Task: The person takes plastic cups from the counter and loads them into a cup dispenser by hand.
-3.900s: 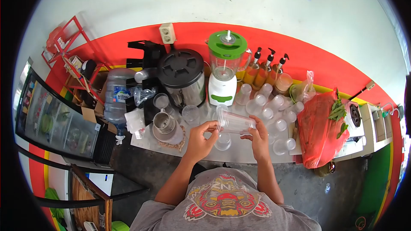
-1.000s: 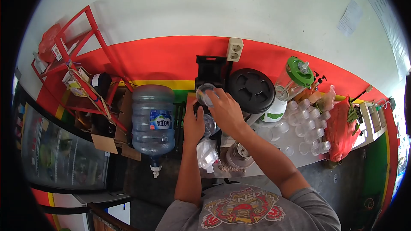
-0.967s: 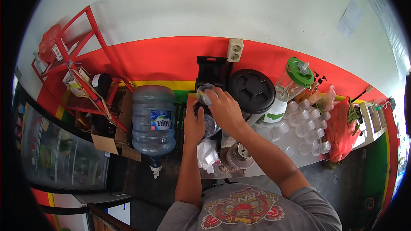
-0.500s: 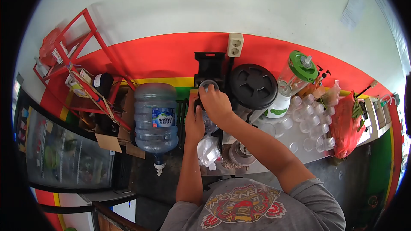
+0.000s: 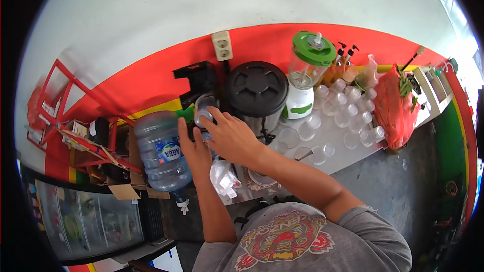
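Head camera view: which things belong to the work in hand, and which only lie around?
Likely in use: clear plastic cup, at the right hand; left hand; black apparatus.
Likely lying around: green-lidded blender, AQUA water jug, red plastic bag, pump bottles.

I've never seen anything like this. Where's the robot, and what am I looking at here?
There's no robot: these are a person's two bare hands, seen by one camera worn on the head, looking forward and down.

The right hand has its fingers at a clear plastic cup; whether it holds it firmly is hard to tell. The left hand is close beside it.

On the pale grey table stand a white blender with a green lid, a round metal container with a black lid and many clear plastic cups. A bulging red plastic bag sits towards the right.
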`<control>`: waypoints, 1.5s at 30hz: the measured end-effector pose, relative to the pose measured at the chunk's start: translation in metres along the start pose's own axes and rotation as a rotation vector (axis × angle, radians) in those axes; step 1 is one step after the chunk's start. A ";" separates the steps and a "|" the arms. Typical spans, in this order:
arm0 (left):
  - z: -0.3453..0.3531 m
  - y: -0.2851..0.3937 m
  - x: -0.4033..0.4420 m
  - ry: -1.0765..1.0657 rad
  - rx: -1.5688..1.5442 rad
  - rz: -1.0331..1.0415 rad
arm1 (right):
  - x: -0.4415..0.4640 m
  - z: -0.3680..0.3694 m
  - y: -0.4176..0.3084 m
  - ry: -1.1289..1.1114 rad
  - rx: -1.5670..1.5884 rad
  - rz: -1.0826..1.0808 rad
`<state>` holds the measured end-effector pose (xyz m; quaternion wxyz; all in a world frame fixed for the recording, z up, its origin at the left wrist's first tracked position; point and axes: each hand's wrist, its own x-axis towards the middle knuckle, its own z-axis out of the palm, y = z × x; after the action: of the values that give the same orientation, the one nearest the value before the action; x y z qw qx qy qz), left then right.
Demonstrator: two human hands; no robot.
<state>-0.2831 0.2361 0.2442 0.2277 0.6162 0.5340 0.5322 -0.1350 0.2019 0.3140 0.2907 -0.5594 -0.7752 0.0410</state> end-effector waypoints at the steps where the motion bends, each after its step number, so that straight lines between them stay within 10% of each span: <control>1: -0.001 0.024 -0.005 0.048 -0.041 -0.038 | -0.012 -0.019 0.000 0.001 0.101 -0.010; 8: 0.032 0.115 -0.059 -0.066 -0.203 -0.046 | -0.086 -0.103 0.063 -0.258 0.654 0.143; 20: 0.153 0.206 -0.155 -0.475 -0.259 0.157 | -0.215 -0.203 0.226 -0.025 0.627 0.446; 30: 0.226 0.189 -0.231 -0.694 -0.186 -0.030 | -0.334 -0.228 0.337 0.024 0.482 0.751; 45: 0.291 0.130 -0.294 -0.728 0.078 -0.064 | -0.414 -0.148 0.358 0.160 0.070 0.654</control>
<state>0.0728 0.0125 0.1373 0.3956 0.7565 0.4570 0.2499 0.3250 -0.0729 0.1303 0.3412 -0.7697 -0.5273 0.1146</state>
